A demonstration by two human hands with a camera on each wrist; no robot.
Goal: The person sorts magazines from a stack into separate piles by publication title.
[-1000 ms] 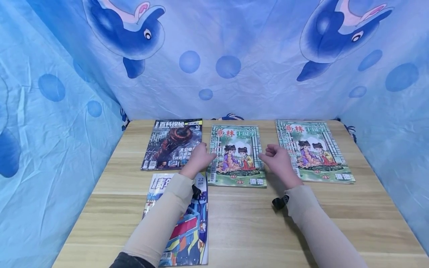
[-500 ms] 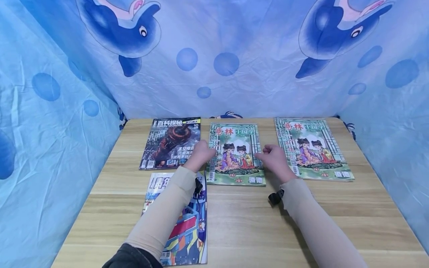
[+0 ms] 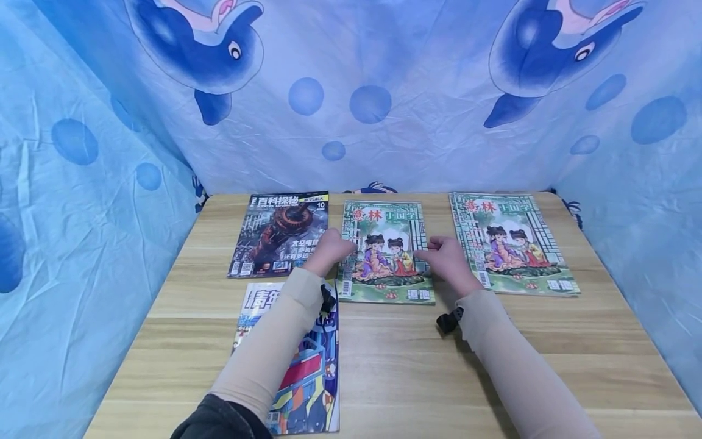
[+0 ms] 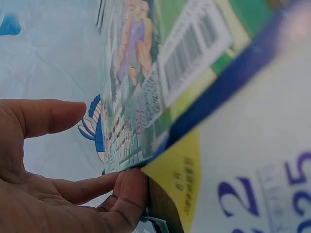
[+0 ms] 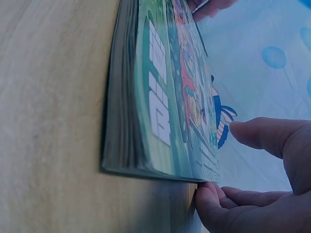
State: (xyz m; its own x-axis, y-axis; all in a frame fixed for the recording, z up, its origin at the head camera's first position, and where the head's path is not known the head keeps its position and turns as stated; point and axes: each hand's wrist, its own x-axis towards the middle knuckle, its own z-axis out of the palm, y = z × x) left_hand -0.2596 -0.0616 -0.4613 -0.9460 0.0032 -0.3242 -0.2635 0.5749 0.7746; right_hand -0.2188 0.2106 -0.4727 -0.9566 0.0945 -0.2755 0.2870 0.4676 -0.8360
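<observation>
In the head view a green magazine [image 3: 388,268] with two cartoon children on its cover lies flat between both hands. My left hand [image 3: 327,250] is at its left edge; in the left wrist view the fingertips [image 4: 131,191] meet that edge while the thumb [image 4: 58,116] stands raised, apart from the cover. On the opposite side is my right hand [image 3: 451,262]. Its fingertips [image 5: 209,194] touch the magazine's lower side edge in the right wrist view, and the thumb [image 5: 262,133] is held away from the cover. Neither hand pinches the magazine.
A dark science magazine [image 3: 280,235] lies at the back left. Below it a colourful magazine [image 3: 307,378] is partly covered by the left sleeve [image 3: 269,353]. Another stack of green magazines [image 3: 518,244] is on the right. Blue dolphin-print cloth [image 3: 428,152] encloses the wooden table [image 3: 395,366].
The right hand has moved in from the right to the middle magazine's edge. The left hand has shifted slightly right against the other edge. The magazines have stayed put; the head view tilted a little.
</observation>
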